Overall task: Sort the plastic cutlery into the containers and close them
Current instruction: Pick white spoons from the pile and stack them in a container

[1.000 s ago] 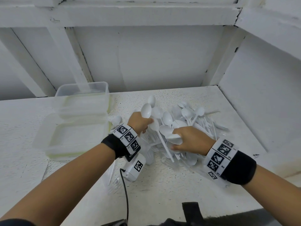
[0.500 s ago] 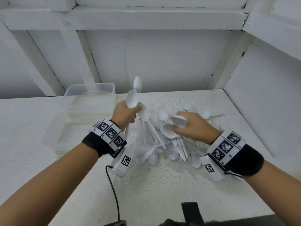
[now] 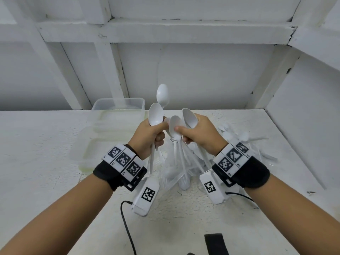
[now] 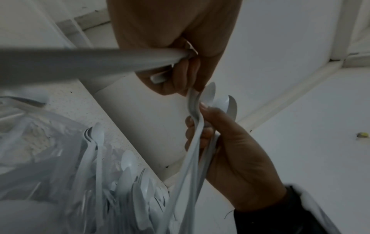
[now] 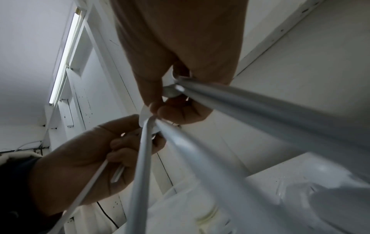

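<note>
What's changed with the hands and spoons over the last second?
Both hands rose off the cutlery pile and came together. The left hand now holds its spoons upright; the right hand has lifted a bunch of spoons beside them. The open containers stayed put on the left.

White plastic against rough painted surfaces.

The spoons (image 3: 156, 115) held up in the middle are smooth white plastic with a soft satin sheen, as is the heap of cutlery (image 3: 237, 137) to the right, which lies on crinkled clear film. The containers (image 3: 117, 107) at far left are cloudy, translucent plastic with a faint greenish tint. The tabletop (image 3: 46, 144) looks matt white and gritty, speckled with dark flecks. The wall (image 3: 193, 74) behind is matt white paint, chipped at the joints. The wristbands (image 3: 253, 173) are black cloth carrying hard printed tags.
</note>
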Available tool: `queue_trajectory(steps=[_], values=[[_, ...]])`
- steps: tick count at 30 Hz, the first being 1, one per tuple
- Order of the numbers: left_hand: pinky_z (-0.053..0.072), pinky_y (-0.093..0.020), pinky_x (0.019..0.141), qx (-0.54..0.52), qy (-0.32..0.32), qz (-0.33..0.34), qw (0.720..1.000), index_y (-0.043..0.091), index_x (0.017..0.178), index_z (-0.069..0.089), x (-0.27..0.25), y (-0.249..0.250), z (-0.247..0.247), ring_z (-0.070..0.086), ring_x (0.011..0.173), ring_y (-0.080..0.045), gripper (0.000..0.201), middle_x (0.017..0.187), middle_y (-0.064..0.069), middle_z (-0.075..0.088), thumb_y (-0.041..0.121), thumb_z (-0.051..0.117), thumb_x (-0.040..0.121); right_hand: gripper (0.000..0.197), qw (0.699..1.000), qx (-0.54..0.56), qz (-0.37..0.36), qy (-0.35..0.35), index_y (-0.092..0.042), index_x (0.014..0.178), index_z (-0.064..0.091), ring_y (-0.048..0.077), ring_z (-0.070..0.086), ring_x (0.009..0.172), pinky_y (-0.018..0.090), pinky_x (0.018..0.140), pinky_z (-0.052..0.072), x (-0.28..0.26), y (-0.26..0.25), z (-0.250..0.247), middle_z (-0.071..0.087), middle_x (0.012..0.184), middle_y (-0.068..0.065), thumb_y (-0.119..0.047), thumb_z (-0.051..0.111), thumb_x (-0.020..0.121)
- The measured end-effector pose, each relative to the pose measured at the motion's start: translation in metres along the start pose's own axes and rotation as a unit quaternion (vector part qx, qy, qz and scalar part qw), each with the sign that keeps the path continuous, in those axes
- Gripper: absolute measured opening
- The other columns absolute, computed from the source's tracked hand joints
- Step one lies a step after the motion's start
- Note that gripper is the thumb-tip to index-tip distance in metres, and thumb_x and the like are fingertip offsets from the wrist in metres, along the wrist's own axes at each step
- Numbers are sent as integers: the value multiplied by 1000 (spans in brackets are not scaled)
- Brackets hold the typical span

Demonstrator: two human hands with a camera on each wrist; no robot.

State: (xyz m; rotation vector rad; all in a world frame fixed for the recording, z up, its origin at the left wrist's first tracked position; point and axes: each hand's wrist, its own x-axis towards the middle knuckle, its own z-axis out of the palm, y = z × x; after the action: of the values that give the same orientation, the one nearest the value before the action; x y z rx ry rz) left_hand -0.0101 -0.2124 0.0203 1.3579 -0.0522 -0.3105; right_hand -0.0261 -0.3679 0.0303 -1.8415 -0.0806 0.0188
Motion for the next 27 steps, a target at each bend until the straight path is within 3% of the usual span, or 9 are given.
queue_trajectory(steps=[4, 7, 10, 13, 16, 19, 22, 27], values=[[22, -15, 38, -20, -13, -22, 999, 12, 79, 49, -6, 1, -7, 27, 40, -4, 14, 56, 7, 43, 10, 54, 92, 11, 999, 23, 10, -29, -5, 91, 58, 9, 55, 46, 21, 48, 49, -3, 0, 9, 58, 59, 5, -7, 66, 84], [21, -14, 39, -36, -22, -36, 998, 13, 80, 49, -10, 1, -12, 26, 41, -4, 13, 56, 8, 44, 15, 54, 92, 9, 999, 22, 1, -29, -11, 84, 58, 8, 55, 48, 20, 49, 48, -5, -1, 13, 59, 59, 4, -8, 66, 84], [16, -16, 42, -22, -26, -44, 998, 16, 81, 51, -15, -1, -14, 22, 41, -4, 17, 55, 11, 53, 32, 56, 88, 11, 1000, 12, -12, -24, -13, 79, 57, 8, 56, 48, 20, 51, 48, -6, -4, 16, 58, 55, 0, -8, 66, 83], [15, -18, 43, -18, -18, -58, 998, 16, 93, 52, -15, -6, -18, 22, 42, -5, 40, 60, 12, 53, 55, 54, 84, 13, 1000, 5, -26, -16, -13, 76, 55, 10, 56, 48, 21, 51, 49, -5, -8, 19, 58, 57, 3, -7, 64, 84], [19, -19, 43, -28, 6, -69, 997, 15, 101, 52, -13, -9, -21, 23, 43, -7, 65, 63, 7, 50, 74, 29, 84, 15, 1000, 18, -19, 4, -10, 74, 53, 12, 55, 46, 25, 52, 49, -3, -9, 20, 56, 55, 5, -5, 64, 83], [18, -22, 44, -34, 20, -58, 998, 14, 98, 51, -13, -10, -21, 23, 45, -10, 64, 59, 4, 46, 64, 12, 93, 13, 999, 42, -9, -4, -9, 76, 54, 11, 56, 45, 23, 51, 50, -1, -12, 25, 57, 55, 6, -5, 64, 84], [19, -23, 43, -11, 15, -47, 999, 12, 89, 47, -16, -11, -15, 25, 42, -9, 55, 47, 4, 37, 50, 9, 99, 9, 999, 42, -8, -4, -10, 81, 56, 11, 58, 47, 22, 51, 50, 1, -13, 34, 59, 57, 7, -6, 64, 84], [21, -26, 48, 44, -5, -36, 998, 10, 63, 48, -19, -12, -7, 23, 46, -12, 65, 45, 2, 31, 45, 8, 100, 15, 1000, 4, -5, 22, -2, 93, 59, 11, 58, 48, 27, 57, 53, 3, -7, 42, 60, 58, 5, -11, 65, 83]])
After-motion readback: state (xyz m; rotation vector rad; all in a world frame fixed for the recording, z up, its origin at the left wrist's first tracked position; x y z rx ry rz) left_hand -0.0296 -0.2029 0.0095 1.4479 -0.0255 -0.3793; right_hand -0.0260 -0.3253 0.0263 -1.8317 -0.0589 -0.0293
